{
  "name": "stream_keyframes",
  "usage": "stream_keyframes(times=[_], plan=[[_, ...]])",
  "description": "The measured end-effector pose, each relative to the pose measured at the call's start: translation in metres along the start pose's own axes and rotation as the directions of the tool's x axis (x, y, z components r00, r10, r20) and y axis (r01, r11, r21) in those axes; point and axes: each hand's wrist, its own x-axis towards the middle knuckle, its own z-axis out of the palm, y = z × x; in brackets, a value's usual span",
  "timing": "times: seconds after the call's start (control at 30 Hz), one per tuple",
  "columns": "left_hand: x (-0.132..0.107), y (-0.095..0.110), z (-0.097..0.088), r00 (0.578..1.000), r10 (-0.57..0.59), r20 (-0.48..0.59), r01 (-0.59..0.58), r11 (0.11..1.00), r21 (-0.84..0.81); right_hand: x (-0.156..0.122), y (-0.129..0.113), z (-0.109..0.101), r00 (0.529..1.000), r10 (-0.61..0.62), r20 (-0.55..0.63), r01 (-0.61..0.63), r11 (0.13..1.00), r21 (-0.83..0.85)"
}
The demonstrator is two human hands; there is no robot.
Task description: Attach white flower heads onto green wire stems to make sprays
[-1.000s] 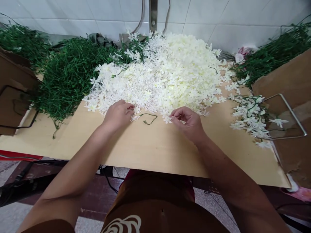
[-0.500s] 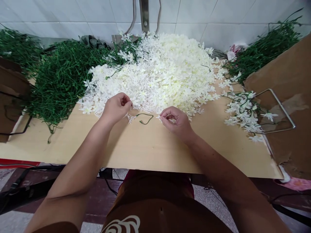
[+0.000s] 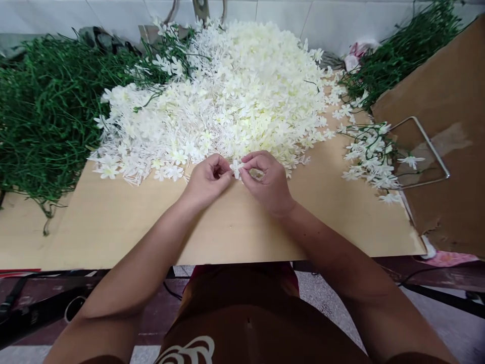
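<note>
Between the fingertips of my two hands is a small white artificial flower [image 3: 236, 168], its petals spread. My left hand [image 3: 206, 182] is closed in a pinch at the flower's left edge. From the other side, the thumb and forefinger of my right hand [image 3: 267, 184] pinch the flower, with a gap showing inside the curl of the fingers. Both hands are just in front of a big heap of white and pale-yellow artificial flowers [image 3: 261, 91]. Whatever is deeper inside the left fingers is hidden.
Green plastic stems [image 3: 56, 106] are piled at the left, more stems [image 3: 405, 55] at the back right. A bunch of stemmed white flowers [image 3: 371, 156] lies by a metal wire frame [image 3: 432, 141] and a cardboard box [image 3: 454, 192]. The wooden tabletop [image 3: 235, 237] ends before my body.
My left hand has moved right from the heap's edge and now meets my right hand at the flower. A loose green stem seen between them is no longer visible. The view has shifted.
</note>
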Motion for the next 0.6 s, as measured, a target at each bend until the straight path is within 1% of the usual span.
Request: stream_keyframes(times=[0.13, 0.37, 0.47, 0.6], plan=[[-0.0002, 0.0007, -0.0017, 1.0, 0.015, -0.009, -0.015, 0.999, 0.032, -0.0006, -0.0008, 0.0002, 1.0, -0.011, 0.01, 0.011, 1.0, -0.011], [-0.002, 0.0002, -0.0026, 0.997, 0.074, 0.003, -0.073, 0.992, 0.099, -0.0007, -0.0007, 0.0, 0.998, -0.069, 0.009, 0.069, 0.992, -0.106], [-0.0023, 0.0006, -0.003, 0.996, 0.083, 0.011, -0.084, 0.989, 0.124, -0.0008, 0.0, 0.0003, 0.995, -0.092, 0.03, 0.095, 0.989, -0.11], [-0.0027, -0.0018, -0.0034, 0.992, 0.117, 0.038, -0.121, 0.979, 0.166, -0.0015, 0.0003, 0.0015, 0.997, -0.049, 0.052, 0.053, 0.996, -0.066]])
